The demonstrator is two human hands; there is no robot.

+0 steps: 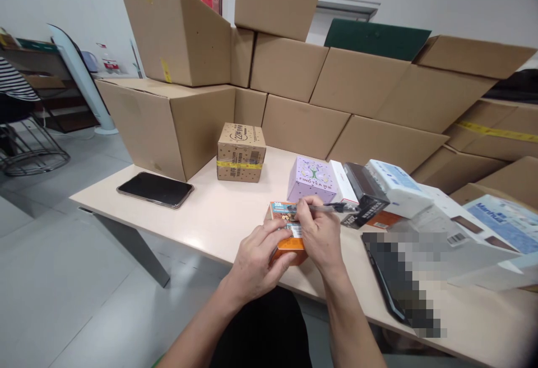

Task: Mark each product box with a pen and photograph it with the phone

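The right hand [321,233] is closed around a pen [339,208], whose far end points to three o'clock; whether its tip touches anything cannot be told. The left hand [261,251] grips a small orange box [297,243], fingers over the top and thumb low on the near side. This box is at the near edge of the pale worktop [210,228], directly in front of the person. Just beyond it, at one o'clock, stands a lilac box [311,182]; at two o'clock a dark box [362,189] leans in a row with a white and blue pack [397,180]. At four o'clock lies a flat black device [397,284], partly masked by pixel blocks. A small taped carton [241,155] sits at eleven o'clock, and a phone [155,189] lies screen up toward ten. Farther out, at twelve, large brown cartons [300,127] are stacked along the back.
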